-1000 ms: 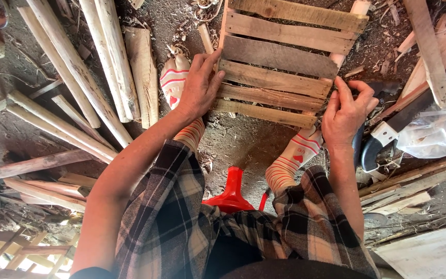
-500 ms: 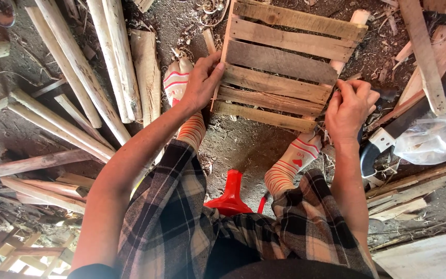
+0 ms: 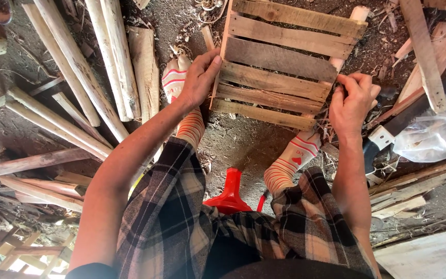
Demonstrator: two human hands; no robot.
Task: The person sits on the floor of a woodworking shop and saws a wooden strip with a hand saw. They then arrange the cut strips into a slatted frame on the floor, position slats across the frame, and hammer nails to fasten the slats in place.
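The person sits on a red plastic stool, knees apart in plaid trousers, with a slatted wooden panel lying on the dirt floor at about twelve o'clock from the stool. The left hand rests at the panel's nine o'clock edge, its grip closed around the side rail with the thumb on top. The right hand sits at the panel's four o'clock corner, fingers curled together and pinching something small and dark against the end of a slat; what it is I cannot tell. Both feet, in striped socks, are planted just beneath the panel's lower edge. A bundle of pale round poles lies at ten o'clock, a handsaw runs off at three o'clock, touching a crumpled clear plastic bag.
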